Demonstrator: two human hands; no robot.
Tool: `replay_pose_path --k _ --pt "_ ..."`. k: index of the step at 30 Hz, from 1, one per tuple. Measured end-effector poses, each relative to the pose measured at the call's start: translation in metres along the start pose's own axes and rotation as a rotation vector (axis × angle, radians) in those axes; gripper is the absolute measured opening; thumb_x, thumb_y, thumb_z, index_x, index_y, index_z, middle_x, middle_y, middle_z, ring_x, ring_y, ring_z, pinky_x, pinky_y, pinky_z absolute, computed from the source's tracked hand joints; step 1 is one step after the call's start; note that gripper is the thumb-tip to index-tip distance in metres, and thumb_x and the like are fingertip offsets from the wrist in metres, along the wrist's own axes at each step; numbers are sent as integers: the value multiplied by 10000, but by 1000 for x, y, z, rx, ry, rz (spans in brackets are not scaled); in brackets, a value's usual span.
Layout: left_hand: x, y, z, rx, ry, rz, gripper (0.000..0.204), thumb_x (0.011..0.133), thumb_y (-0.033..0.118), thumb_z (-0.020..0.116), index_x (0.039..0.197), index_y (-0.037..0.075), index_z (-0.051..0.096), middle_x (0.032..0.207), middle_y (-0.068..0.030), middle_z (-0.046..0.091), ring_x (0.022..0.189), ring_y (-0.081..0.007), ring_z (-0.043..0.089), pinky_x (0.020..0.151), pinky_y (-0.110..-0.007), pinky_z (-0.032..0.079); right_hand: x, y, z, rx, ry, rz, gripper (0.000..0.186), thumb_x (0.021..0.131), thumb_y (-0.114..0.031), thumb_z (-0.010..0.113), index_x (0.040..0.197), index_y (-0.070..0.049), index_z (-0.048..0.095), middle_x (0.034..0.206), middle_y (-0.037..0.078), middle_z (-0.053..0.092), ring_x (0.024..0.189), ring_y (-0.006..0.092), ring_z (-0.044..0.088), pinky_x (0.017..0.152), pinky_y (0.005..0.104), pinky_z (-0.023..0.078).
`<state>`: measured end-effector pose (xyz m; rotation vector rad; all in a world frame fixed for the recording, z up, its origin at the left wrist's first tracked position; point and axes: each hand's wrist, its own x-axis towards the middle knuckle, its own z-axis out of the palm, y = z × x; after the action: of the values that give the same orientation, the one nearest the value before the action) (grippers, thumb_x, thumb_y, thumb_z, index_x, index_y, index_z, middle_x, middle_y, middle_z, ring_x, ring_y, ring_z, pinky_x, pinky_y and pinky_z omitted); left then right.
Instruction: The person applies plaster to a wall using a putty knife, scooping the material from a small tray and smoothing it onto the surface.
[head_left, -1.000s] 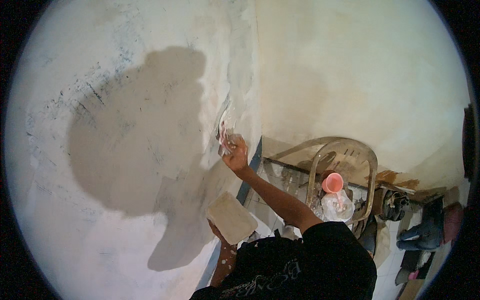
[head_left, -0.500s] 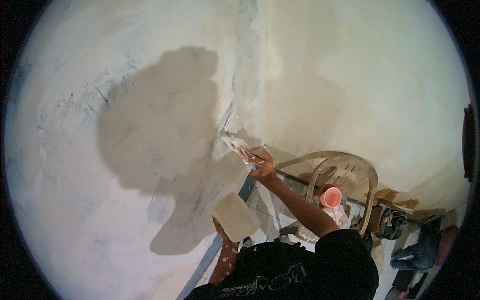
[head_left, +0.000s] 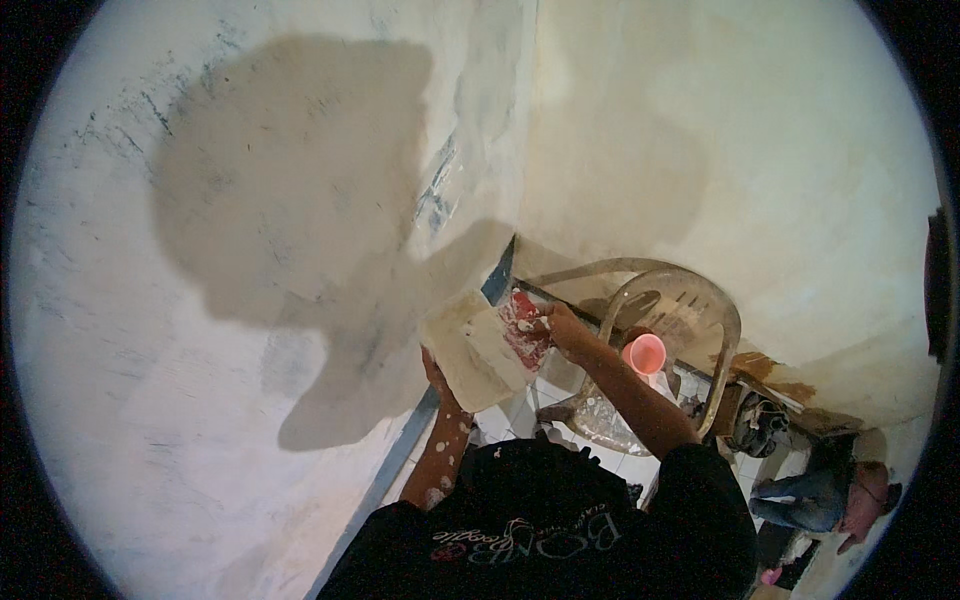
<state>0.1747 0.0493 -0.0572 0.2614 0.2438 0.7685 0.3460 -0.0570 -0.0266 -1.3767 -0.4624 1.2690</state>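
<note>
My left hand (head_left: 440, 385), its forearm spotted with white, grips a pale square board (head_left: 465, 345) from its left edge. Soft off-white putty lies on the board, thickest toward its right side. My right hand (head_left: 568, 332) is closed on a red putty scraper (head_left: 523, 335), smeared with white. The scraper is at the right edge of the board; whether its blade touches the putty I cannot tell. Ahead of both hands, the left wall (head_left: 340, 380) carries a rough patch of bluish streaks and whitish putty (head_left: 437, 195) near the corner.
A stained plastic armchair (head_left: 728, 320) stands at the right wall (head_left: 800, 180), with a pink cup (head_left: 648, 354) at its seat. Bundled dark things (head_left: 760, 425) lie farther right. Another person (head_left: 815, 495) in jeans is at the lower right. A blue-grey band (head_left: 395, 465) edges the left wall's foot.
My right hand has drawn the scraper away from the wall, back and down to the board. The board in my left hand has risen in view, and the bluish patch now shows more fully.
</note>
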Motion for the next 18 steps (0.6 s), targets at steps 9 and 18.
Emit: replay_pose_path --k 9,18 --pt "-3 -14 -17 45 -21 -3 637 811 507 358 1279 75 358 1250 -148 435 1106 -333 447 934 -461 362 5 25 -25 26 184 -275 215 760 -92 617 943 20 600 839 72 627 668 147 598 605 275 494" --pt "-17 -5 6 2 22 -25 654 800 513 377 1279 68 354 1252 -168 430 1101 -345 453 922 -470 381 -13 -6 -37 68 507 -379 225 840 -48 381 981 11 546 887 77 583 697 148 576 559 258 481"
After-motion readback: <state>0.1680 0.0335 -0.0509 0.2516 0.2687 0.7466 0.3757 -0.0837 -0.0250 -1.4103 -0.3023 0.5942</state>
